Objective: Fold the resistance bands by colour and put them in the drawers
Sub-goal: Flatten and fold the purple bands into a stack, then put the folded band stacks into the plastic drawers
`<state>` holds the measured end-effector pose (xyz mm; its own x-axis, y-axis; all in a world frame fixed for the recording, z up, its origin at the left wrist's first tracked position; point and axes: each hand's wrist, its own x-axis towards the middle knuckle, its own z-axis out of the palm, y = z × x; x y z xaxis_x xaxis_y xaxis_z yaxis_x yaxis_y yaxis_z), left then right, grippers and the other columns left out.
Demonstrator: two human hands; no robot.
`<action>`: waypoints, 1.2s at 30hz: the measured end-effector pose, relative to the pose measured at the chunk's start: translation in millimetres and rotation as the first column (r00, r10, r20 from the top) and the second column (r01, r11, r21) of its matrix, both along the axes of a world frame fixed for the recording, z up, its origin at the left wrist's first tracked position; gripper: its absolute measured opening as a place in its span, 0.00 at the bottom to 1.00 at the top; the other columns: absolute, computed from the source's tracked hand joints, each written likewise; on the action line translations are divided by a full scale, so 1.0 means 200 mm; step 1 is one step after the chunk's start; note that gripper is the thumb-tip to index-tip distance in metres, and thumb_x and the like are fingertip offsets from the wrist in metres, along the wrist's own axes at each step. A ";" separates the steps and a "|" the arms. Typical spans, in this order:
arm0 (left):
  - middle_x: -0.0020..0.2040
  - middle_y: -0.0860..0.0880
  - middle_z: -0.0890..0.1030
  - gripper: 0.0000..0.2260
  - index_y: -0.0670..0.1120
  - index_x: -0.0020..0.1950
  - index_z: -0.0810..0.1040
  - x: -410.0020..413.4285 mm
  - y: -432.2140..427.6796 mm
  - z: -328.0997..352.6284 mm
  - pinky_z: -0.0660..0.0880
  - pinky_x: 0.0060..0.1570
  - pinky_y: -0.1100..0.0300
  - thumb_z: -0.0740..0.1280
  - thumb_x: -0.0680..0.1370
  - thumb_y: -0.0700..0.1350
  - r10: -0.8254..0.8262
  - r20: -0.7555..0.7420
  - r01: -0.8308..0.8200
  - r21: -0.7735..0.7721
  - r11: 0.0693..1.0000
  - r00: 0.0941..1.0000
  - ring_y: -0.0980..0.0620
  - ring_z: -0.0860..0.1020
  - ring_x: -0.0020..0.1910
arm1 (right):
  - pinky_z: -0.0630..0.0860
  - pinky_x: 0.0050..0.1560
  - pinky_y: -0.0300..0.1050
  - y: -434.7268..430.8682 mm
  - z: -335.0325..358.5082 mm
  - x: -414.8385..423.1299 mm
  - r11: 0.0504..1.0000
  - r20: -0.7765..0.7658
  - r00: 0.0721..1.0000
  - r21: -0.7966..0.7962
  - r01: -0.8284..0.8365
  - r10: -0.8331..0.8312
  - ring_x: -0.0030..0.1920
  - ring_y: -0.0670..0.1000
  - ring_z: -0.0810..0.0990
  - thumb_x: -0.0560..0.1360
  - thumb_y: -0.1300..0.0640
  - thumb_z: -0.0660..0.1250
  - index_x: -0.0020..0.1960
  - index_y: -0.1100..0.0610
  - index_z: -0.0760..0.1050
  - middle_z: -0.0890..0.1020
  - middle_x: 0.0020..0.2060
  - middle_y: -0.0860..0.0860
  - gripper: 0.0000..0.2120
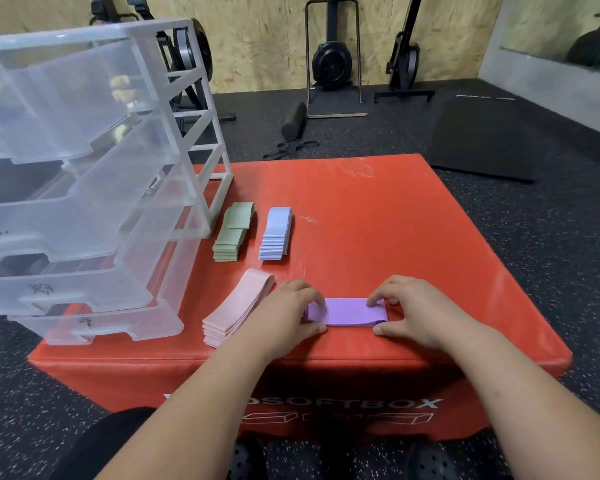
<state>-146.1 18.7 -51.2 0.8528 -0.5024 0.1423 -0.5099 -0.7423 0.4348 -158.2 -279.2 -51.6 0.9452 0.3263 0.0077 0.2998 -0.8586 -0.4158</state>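
Purple band (347, 311) being folded, both hands pinching its ends.
Green (232, 232), blue (276, 233), pink (238, 311) stacks wait at 10–11 o'clock; drawers (84, 188) unfilled.

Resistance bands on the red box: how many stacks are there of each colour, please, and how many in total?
Green stack: 1
Blue stack: 1
Pink stack: 1
Purple stack, with the left hand and right hand on its two ends: 1
Total: 4 stacks on the red box. None is in the drawer unit yet.
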 end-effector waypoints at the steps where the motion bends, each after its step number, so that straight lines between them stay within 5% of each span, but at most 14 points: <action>1: 0.58 0.56 0.78 0.15 0.55 0.59 0.81 0.00 0.00 0.00 0.74 0.57 0.55 0.79 0.75 0.53 0.003 0.003 -0.003 0.005 1.000 1.000 0.53 0.73 0.57 | 0.77 0.59 0.47 0.00 0.00 0.00 1.000 -0.004 1.000 0.004 -0.004 0.005 0.54 0.44 0.79 0.68 0.43 0.81 0.58 0.39 0.81 0.77 0.55 0.37 0.20; 12: 0.60 0.59 0.76 0.16 0.59 0.60 0.79 0.02 0.03 0.00 0.77 0.58 0.52 0.78 0.75 0.56 -0.008 0.018 0.008 0.036 0.999 1.000 0.54 0.74 0.59 | 0.77 0.57 0.45 0.00 0.05 -0.02 1.000 -0.039 0.999 0.006 0.017 -0.017 0.51 0.40 0.78 0.67 0.42 0.82 0.57 0.38 0.82 0.77 0.55 0.36 0.21; 19: 0.63 0.57 0.76 0.19 0.57 0.63 0.80 -0.01 0.05 0.07 0.76 0.63 0.52 0.78 0.74 0.59 0.001 0.062 -0.001 0.005 1.000 0.998 0.53 0.75 0.63 | 0.76 0.65 0.49 0.05 0.11 -0.02 1.000 -0.038 0.999 0.008 -0.002 0.003 0.60 0.44 0.79 0.63 0.30 0.73 0.62 0.36 0.80 0.78 0.59 0.37 0.29; 22: 0.64 0.55 0.78 0.20 0.55 0.64 0.81 -0.07 0.11 0.13 0.74 0.65 0.54 0.78 0.75 0.59 0.022 0.090 -0.019 -0.033 0.999 0.996 0.54 0.75 0.63 | 0.74 0.66 0.48 0.11 0.16 -0.03 0.999 0.013 1.000 0.030 0.013 -0.014 0.61 0.46 0.79 0.67 0.34 0.75 0.63 0.38 0.80 0.78 0.60 0.40 0.25; 30: 0.60 0.57 0.77 0.15 0.57 0.63 0.81 -0.12 0.37 0.32 0.75 0.62 0.54 0.76 0.77 0.57 0.239 0.130 -0.222 -0.128 0.967 0.962 0.55 0.77 0.61 | 0.74 0.63 0.47 0.45 0.34 0.03 1.000 0.074 0.997 -0.019 -0.012 0.013 0.60 0.51 0.79 0.75 0.39 0.74 0.64 0.41 0.80 0.80 0.58 0.46 0.19; 36: 0.67 0.54 0.75 0.23 0.54 0.71 0.76 0.09 0.45 0.32 0.75 0.65 0.51 0.74 0.78 0.57 0.384 0.043 -0.378 -0.114 0.919 0.922 0.50 0.74 0.67 | 0.73 0.63 0.47 0.76 0.54 0.37 0.987 0.061 0.993 -0.130 -0.095 0.103 0.64 0.54 0.79 0.76 0.42 0.75 0.66 0.42 0.79 0.80 0.62 0.51 0.20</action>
<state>-128.4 108.8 12.3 0.9644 -0.1211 0.2351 -0.2260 -0.8392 0.4947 -84.0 -127.8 55.8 0.9069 0.4206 0.0233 0.4097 -0.8677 -0.2814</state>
